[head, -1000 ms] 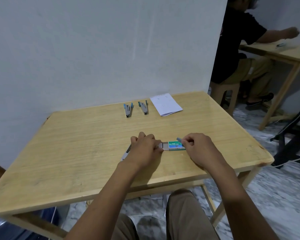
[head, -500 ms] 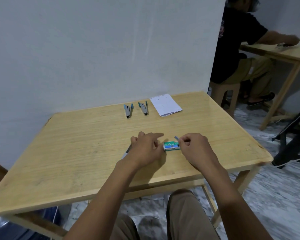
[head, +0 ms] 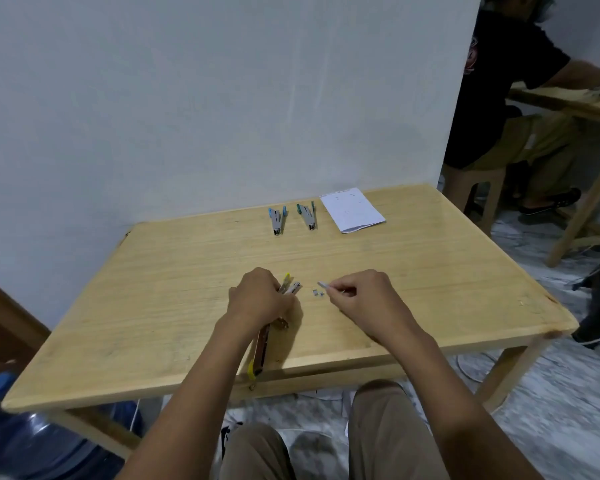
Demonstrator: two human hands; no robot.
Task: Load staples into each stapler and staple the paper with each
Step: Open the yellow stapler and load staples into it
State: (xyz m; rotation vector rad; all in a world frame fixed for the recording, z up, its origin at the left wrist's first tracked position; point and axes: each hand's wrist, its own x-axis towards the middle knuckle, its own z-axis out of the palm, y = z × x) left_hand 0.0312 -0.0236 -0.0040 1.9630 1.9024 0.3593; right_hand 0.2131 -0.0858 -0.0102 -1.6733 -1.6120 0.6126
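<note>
My left hand grips a yellow stapler that is swung open, its long arm trailing back past the table's front edge. My right hand pinches a short strip of staples between thumb and forefinger, just right of the stapler's open end. A few loose staple bits lie on the wood between my hands. Far across the table lie a blue stapler, a green stapler and a folded white paper. The staple box is not in sight.
The wooden table stands against a white wall. Another person sits on a stool at a second table to the right. A blue water jug stands on the floor at lower left.
The green staple box between my hands is gone from view. My left hand now holds the yellow stapler open, and my right hand holds a staple strip beside it.
</note>
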